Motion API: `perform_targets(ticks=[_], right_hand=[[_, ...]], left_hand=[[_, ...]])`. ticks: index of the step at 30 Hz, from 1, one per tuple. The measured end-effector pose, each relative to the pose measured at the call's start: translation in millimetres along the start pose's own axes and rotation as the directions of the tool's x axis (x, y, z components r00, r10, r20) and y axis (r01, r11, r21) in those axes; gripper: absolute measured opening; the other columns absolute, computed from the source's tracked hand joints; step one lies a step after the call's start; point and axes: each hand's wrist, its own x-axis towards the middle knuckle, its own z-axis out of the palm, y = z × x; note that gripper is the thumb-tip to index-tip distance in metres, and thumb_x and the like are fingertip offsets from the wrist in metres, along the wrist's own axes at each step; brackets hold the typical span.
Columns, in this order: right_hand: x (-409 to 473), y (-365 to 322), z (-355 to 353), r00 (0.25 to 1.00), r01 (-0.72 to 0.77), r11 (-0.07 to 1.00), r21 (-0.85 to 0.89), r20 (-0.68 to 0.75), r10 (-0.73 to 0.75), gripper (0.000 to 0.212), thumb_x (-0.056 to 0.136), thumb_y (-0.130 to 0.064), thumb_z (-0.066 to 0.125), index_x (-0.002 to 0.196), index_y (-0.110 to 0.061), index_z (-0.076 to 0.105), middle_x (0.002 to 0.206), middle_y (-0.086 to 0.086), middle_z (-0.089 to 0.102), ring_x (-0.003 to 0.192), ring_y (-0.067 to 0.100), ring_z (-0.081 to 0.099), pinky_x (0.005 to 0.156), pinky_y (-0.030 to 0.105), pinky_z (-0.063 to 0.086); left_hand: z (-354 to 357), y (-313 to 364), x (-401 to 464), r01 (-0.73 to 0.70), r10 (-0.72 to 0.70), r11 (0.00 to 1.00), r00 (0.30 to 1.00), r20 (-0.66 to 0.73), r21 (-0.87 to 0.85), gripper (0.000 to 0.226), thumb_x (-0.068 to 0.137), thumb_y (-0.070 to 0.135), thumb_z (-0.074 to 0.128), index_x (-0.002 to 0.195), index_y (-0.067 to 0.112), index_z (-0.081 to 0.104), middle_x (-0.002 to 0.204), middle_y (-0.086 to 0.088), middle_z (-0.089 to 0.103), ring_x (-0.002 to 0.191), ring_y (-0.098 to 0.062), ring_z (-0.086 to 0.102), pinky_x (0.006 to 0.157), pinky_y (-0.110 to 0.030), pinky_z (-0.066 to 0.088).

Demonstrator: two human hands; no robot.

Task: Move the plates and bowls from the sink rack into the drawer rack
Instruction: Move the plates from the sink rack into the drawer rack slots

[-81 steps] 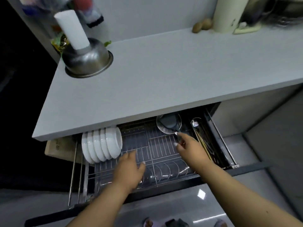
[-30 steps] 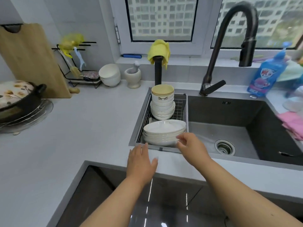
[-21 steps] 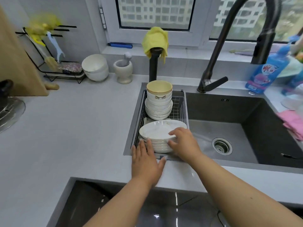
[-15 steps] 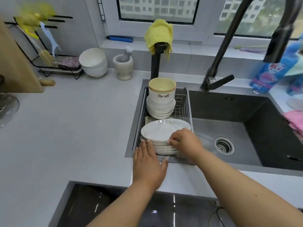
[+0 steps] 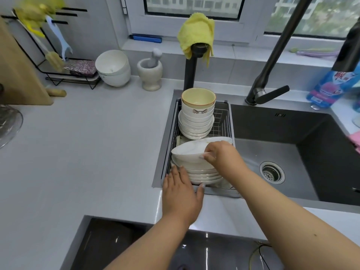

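Note:
A wire sink rack (image 5: pixel 224 121) hangs in the left end of the dark sink. At its near end lies a stack of white plates (image 5: pixel 202 174). My right hand (image 5: pixel 220 155) grips the rim of the top plate (image 5: pixel 190 152), which is tilted up off the stack. My left hand (image 5: pixel 181 193) rests flat with spread fingers on the counter edge, fingertips touching the stack's near side. Behind the plates stands a stack of white bowls (image 5: pixel 196 125) topped by a cream-lined bowl with a cat face. The drawer rack is out of view.
The dark sink basin (image 5: pixel 292 152) with its drain lies to the right, under a tall black faucet (image 5: pixel 272 61). A second tap holds a yellow cloth (image 5: pixel 196 34). White bowls (image 5: pixel 114 68), a mortar (image 5: pixel 150 72) and a utensil stand sit on the grey counter (image 5: pixel 87 143).
My view swung from the open drawer rack up to the sink. My right hand reached the plate stack, took the top plate's rim and tilted it up; my left hand settled against the stack.

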Motion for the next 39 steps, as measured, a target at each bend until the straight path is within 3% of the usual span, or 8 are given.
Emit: perform_targets(ticks=[10, 15, 20, 25, 28, 32, 35, 39], right_hand=[[-13, -2, -27, 0.991, -0.01, 0.998, 0.058, -0.131, 0.018, 0.02, 0.082, -0.021, 0.07, 0.098, -0.009, 0.067, 0.09, 0.0, 0.056, 0.09, 0.016, 0.047, 0.069, 0.023, 0.029], [-44, -3, -54, 0.977, 0.008, 0.994, 0.111, -0.214, 0.016, 0.015, 0.082, -0.019, 0.07, 0.094, -0.01, 0.068, 0.085, -0.004, 0.053, 0.083, 0.013, 0.047, 0.072, 0.024, 0.039], [-91, 4, -70, 0.957, 0.094, 0.986, 0.138, -0.284, -0.052, 0.012, 0.08, -0.016, 0.072, 0.091, -0.011, 0.069, 0.086, -0.006, 0.052, 0.08, 0.012, 0.045, 0.07, 0.022, 0.033], [-139, 14, -72, 0.937, 0.194, 0.966, 0.169, -0.325, -0.131, 0.012, 0.077, -0.015, 0.076, 0.086, -0.014, 0.068, 0.084, -0.008, 0.052, 0.072, 0.008, 0.041, 0.07, 0.021, 0.032], [-175, 19, -73, 0.927, 0.263, 0.95, 0.169, -0.316, -0.201, 0.012, 0.075, -0.015, 0.077, 0.084, -0.016, 0.068, 0.081, -0.011, 0.051, 0.069, 0.003, 0.041, 0.064, 0.017, 0.03], [-232, 28, -74, 0.901, 0.385, 0.901, 0.202, -0.292, -0.32, 0.013, 0.071, -0.017, 0.081, 0.078, -0.018, 0.07, 0.076, -0.016, 0.053, 0.069, -0.008, 0.046, 0.062, 0.006, 0.032], [-271, 33, -75, 0.873, 0.473, 0.848, 0.241, -0.263, -0.412, 0.016, 0.068, -0.012, 0.081, 0.074, -0.02, 0.068, 0.071, -0.018, 0.054, 0.077, -0.014, 0.048, 0.067, 0.001, 0.033], [-313, 28, -79, 0.865, 0.502, 0.791, 0.35, -0.196, -0.462, 0.013, 0.084, -0.032, 0.067, 0.074, -0.024, 0.064, 0.078, -0.013, 0.062, 0.078, -0.002, 0.052, 0.067, 0.009, 0.036]], left_hand=[[-2, 2, -3, 0.01, -0.01, 1.0, 1.0, -0.006, -0.028, 0.08, 0.093, 0.062, 0.024, 0.15, 0.007, 0.011, 0.159, -0.016, 0.01, 0.146, -0.027, 0.012, 0.119, -0.037, 0.005], [-2, 4, -6, 0.016, -0.018, 0.998, 0.999, -0.035, -0.053, 0.076, 0.095, 0.056, 0.028, 0.15, 0.007, 0.011, 0.159, -0.014, 0.012, 0.146, -0.025, 0.011, 0.118, -0.035, 0.004], [-7, 2, -28, 0.058, -0.14, 0.929, 0.969, -0.202, -0.365, 0.06, 0.099, 0.035, 0.041, 0.148, 0.005, 0.025, 0.156, -0.013, 0.023, 0.146, -0.024, 0.015, 0.118, -0.031, 0.009], [-31, 21, -82, 0.126, -0.422, 0.66, 0.878, -0.226, -0.741, 0.027, 0.1, 0.029, 0.038, 0.112, 0.015, 0.057, 0.114, -0.002, 0.06, 0.111, -0.023, 0.053, 0.089, -0.031, 0.039], [-55, 39, -112, 0.18, -0.527, 0.219, 0.849, 0.039, -0.959, 0.035, 0.101, 0.044, 0.031, 0.098, 0.022, 0.058, 0.098, -0.01, 0.067, 0.093, -0.026, 0.064, 0.084, -0.038, 0.051], [-77, 57, -161, 0.269, -0.379, -0.33, 0.841, 0.387, -0.905, 0.05, 0.096, 0.053, 0.038, 0.115, 0.01, 0.055, 0.102, -0.024, 0.067, 0.083, -0.035, 0.07, 0.067, -0.041, 0.059], [-81, 70, -206, 0.251, -0.382, -0.418, 0.823, 0.42, -0.873, 0.037, 0.095, 0.024, 0.041, 0.124, 0.003, 0.053, 0.107, -0.021, 0.065, 0.077, -0.032, 0.068, 0.059, -0.039, 0.059], [-80, 84, -273, 0.142, -0.517, -0.431, 0.77, 0.373, -0.891, 0.041, 0.086, 0.003, 0.031, 0.121, -0.001, 0.052, 0.102, -0.02, 0.064, 0.083, -0.033, 0.064, 0.056, -0.039, 0.057]])
